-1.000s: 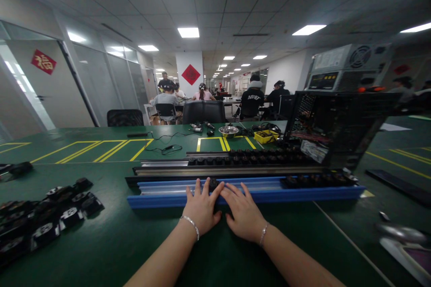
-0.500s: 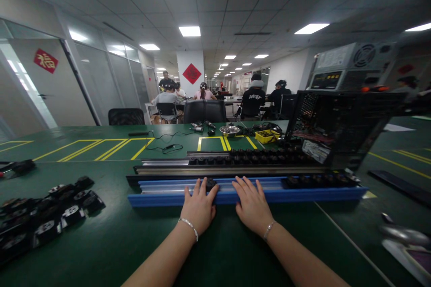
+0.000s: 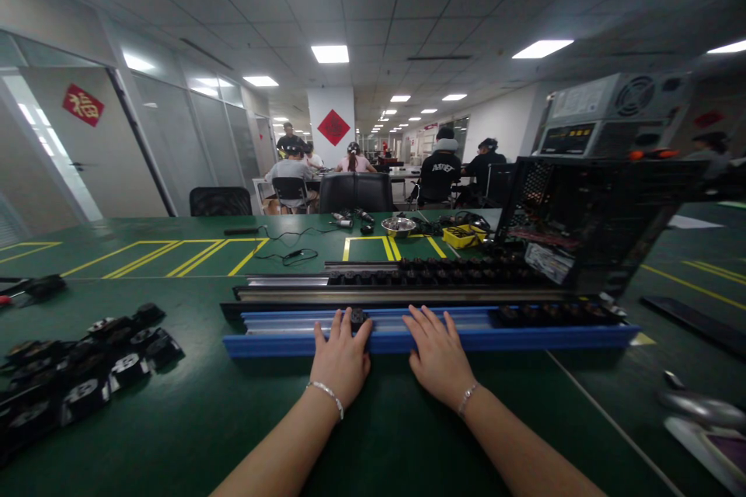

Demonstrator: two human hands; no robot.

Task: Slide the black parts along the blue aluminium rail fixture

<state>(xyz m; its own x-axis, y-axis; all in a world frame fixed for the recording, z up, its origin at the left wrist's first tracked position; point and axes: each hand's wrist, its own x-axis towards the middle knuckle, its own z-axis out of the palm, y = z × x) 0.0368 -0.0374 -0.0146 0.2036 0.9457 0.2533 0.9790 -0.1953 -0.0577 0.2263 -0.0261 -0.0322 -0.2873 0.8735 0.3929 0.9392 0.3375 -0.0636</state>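
Observation:
A long blue rail (image 3: 273, 345) with a silvery channel lies across the green table in front of me. My left hand (image 3: 341, 361) is at its left half, thumb and index finger on either side of a small black socket-like module (image 3: 357, 317) in the channel. My right hand (image 3: 440, 357) rests on the rail farther right, fingers stretched out and apart, holding nothing. Several more black modules (image 3: 553, 314) sit in a row at the rail's right end. Their exact kind is too dark to make out.
Behind the blue rail lie black rails (image 3: 280, 295), one bearing a row of modules. A pile of black modules (image 3: 87, 365) is at left. An open computer case (image 3: 583, 225) stands right. A metal bowl (image 3: 399, 226) and a yellow tray (image 3: 463, 236) sit farther back. People sit beyond.
My left hand has shifted slightly left, and the black module between its fingers has moved left along the channel with it. My right hand stays nearly in place.

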